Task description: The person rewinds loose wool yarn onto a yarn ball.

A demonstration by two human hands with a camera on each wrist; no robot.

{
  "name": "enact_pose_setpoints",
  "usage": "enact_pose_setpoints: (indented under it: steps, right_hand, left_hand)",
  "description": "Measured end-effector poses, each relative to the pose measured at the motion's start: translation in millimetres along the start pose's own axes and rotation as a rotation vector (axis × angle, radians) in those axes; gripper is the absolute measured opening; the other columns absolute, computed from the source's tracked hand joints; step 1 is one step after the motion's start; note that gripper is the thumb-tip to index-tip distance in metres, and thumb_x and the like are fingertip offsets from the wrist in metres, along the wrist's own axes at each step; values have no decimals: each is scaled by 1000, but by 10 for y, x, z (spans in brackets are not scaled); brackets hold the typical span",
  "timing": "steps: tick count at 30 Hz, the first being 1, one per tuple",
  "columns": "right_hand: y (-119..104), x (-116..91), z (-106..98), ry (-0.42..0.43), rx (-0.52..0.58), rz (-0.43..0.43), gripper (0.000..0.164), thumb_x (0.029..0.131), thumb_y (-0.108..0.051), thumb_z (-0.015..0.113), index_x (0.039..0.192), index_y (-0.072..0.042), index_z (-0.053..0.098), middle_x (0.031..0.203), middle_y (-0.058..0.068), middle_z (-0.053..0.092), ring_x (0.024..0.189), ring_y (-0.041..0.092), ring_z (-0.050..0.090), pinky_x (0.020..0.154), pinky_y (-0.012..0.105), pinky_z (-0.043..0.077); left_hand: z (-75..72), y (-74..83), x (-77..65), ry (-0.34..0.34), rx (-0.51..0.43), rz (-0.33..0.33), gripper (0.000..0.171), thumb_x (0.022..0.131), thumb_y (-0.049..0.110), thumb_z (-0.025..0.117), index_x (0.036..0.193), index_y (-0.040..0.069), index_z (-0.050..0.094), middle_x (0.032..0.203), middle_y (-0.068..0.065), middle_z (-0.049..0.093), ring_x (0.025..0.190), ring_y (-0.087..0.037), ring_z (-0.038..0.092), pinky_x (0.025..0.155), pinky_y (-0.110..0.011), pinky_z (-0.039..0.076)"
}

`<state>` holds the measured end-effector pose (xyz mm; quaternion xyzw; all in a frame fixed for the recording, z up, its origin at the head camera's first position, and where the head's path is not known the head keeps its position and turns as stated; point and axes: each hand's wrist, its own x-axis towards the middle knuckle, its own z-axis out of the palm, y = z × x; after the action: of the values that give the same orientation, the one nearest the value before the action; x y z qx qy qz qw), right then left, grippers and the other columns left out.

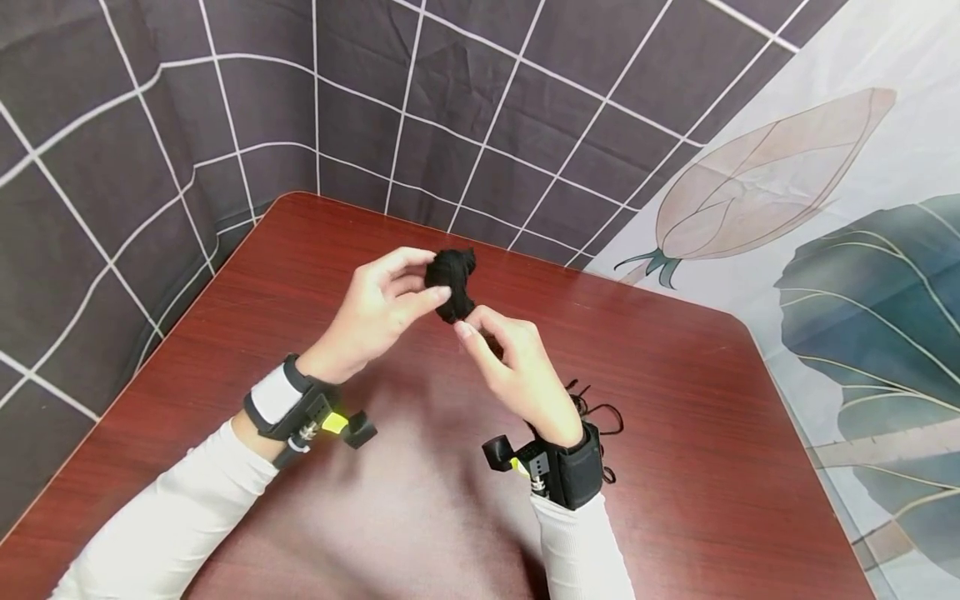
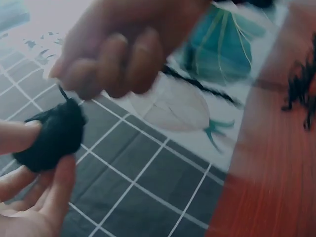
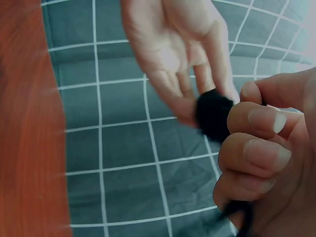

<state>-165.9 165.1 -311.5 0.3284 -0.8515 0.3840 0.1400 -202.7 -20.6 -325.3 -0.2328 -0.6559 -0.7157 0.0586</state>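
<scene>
A small black ball of wound yarn (image 1: pixel 452 279) is held up over the table between my two hands. My left hand (image 1: pixel 378 304) grips it between thumb and fingers, as the left wrist view shows on the ball of yarn (image 2: pixel 57 136). Close by on the right, my right hand (image 1: pixel 517 358) pinches a strand of yarn (image 2: pixel 62 93) that runs up from the ball. Its other fingers are curled, and in the right wrist view a dark tail of yarn (image 3: pixel 242 212) hangs below them. Part of the ball (image 3: pixel 212 116) is hidden there behind those fingers.
Loose loops of black yarn (image 1: pixel 611 417) lie on the reddish wooden table (image 1: pixel 697 433), right of my right wrist. A dark grid-patterned cloth (image 1: pixel 360 117) hangs behind the table, and a leaf-printed cloth (image 1: pixel 750 192) hangs on the right.
</scene>
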Motion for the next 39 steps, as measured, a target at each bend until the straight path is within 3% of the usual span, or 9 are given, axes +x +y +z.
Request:
enact_pose_setpoints:
  steps: [5, 11, 14, 17, 22, 26, 32, 36, 39]
  right_hand:
    - [-60, -8, -101, 87, -40, -36, 20, 91, -26, 57, 75, -14, 60, 59, -5, 46, 53, 7, 40, 46, 25, 34]
    - [-44, 8, -196, 282, 16, -60, 18, 84, -17, 66, 71, -8, 60, 58, -2, 49, 51, 9, 39, 44, 26, 31]
    - [2, 9, -196, 328, 96, -33, 14, 83, -14, 68, 74, -6, 61, 59, 0, 52, 49, 10, 39, 43, 24, 30]
    - [80, 14, -143, 310, 196, 22, 8, 85, -8, 64, 79, -3, 62, 62, 3, 52, 51, 13, 39, 44, 25, 31]
    - [220, 29, 22, 224, 313, 114, 10, 91, -3, 54, 85, 2, 60, 65, 6, 51, 53, 19, 43, 47, 24, 35]
    - [254, 38, 130, 171, 309, 121, 19, 97, -10, 45, 84, 1, 56, 64, 7, 45, 54, 19, 42, 50, 25, 36]
    - [204, 43, 156, 32, 172, 100, 26, 98, -22, 45, 80, -8, 56, 61, 9, 45, 53, 12, 36, 50, 27, 32]
    - [122, 32, 113, -12, 30, 41, 25, 96, -23, 48, 77, -12, 58, 60, 0, 46, 53, 10, 38, 49, 26, 34]
    - [39, 20, 59, 6, -47, 9, 24, 94, -26, 51, 75, -13, 58, 58, -2, 45, 52, 9, 40, 47, 25, 34]
  left_hand:
    - [45, -57, -15, -213, 111, 19, 38, 81, 12, 70, 114, 0, 57, 106, -12, 62, 84, -15, 63, 77, -31, 55]
    - [73, -49, -59, -477, -1, 2, 37, 80, 6, 70, 114, -1, 57, 111, -13, 59, 89, -18, 63, 80, -36, 55]
    - [67, -29, -80, -549, -70, -9, 37, 79, 1, 68, 114, -5, 55, 113, -17, 57, 92, -21, 63, 81, -35, 55]
    - [61, -19, -90, -577, -141, -11, 36, 80, -4, 66, 113, -9, 54, 112, -20, 56, 94, -24, 62, 81, -34, 54]
    - [56, -24, -89, -479, -241, 9, 38, 80, -9, 63, 116, -12, 52, 113, -20, 57, 99, -30, 59, 84, -33, 53]
    - [46, -18, -62, -279, -262, 18, 38, 82, -6, 62, 118, -10, 52, 112, -17, 58, 100, -31, 59, 84, -30, 53]
    - [-13, 2, -5, -20, -171, 8, 39, 82, 2, 66, 119, -5, 54, 113, -15, 59, 100, -27, 59, 84, -23, 52]
    - [-40, -13, 22, 28, -52, 13, 40, 81, 7, 68, 118, -2, 57, 110, -14, 61, 94, -23, 61, 80, -23, 53]
    - [-36, -42, 30, -22, 58, 19, 39, 80, 10, 70, 116, 0, 58, 107, -13, 62, 88, -18, 63, 77, -26, 55]
